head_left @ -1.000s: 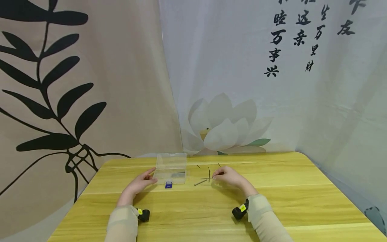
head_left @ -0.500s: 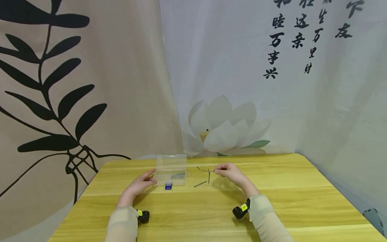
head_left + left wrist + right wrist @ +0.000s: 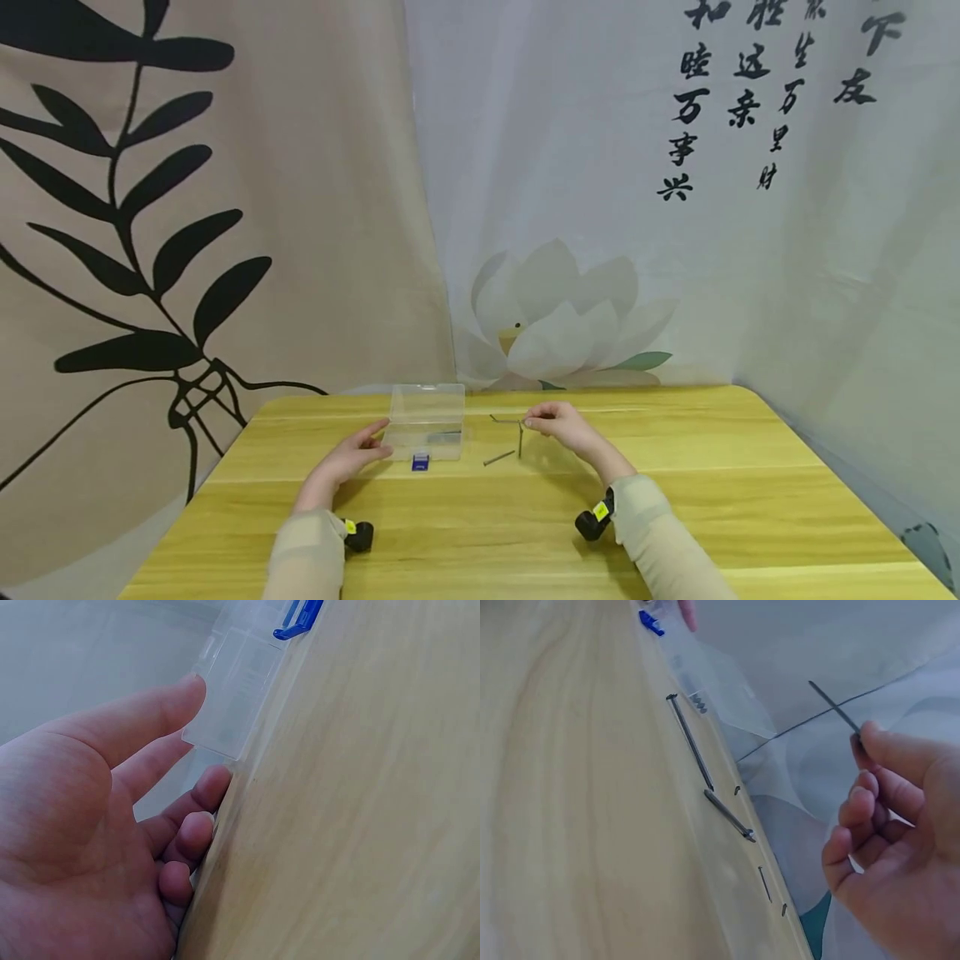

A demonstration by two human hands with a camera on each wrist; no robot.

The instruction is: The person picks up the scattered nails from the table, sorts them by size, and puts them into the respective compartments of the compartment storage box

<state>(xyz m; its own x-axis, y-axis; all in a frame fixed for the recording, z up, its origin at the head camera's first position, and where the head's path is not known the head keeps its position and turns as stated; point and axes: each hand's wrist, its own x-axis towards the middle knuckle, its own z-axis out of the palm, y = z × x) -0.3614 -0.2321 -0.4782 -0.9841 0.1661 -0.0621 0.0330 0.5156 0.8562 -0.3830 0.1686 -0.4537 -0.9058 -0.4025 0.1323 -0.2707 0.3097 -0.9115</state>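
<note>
Aloft, a nail (image 3: 834, 707) pinched by right hand (image 3: 564, 427), left hand (image 3: 347, 458) (grip spread) at a clear box (image 3: 408, 435)

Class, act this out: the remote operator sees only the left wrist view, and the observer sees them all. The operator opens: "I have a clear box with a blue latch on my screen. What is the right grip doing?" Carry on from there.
Observer: In the right wrist view, the right grip pinches a thin metal rod, probably a nail.
Operator: Does anything lie loose on the table?
Observer: Yes. The right wrist view shows several nail-like pieces of differing lengths on the table.
Operator: And is there anything inside the box?
Observer: The head view shows a thin dark item in the right part of the box, too small to name.
</note>
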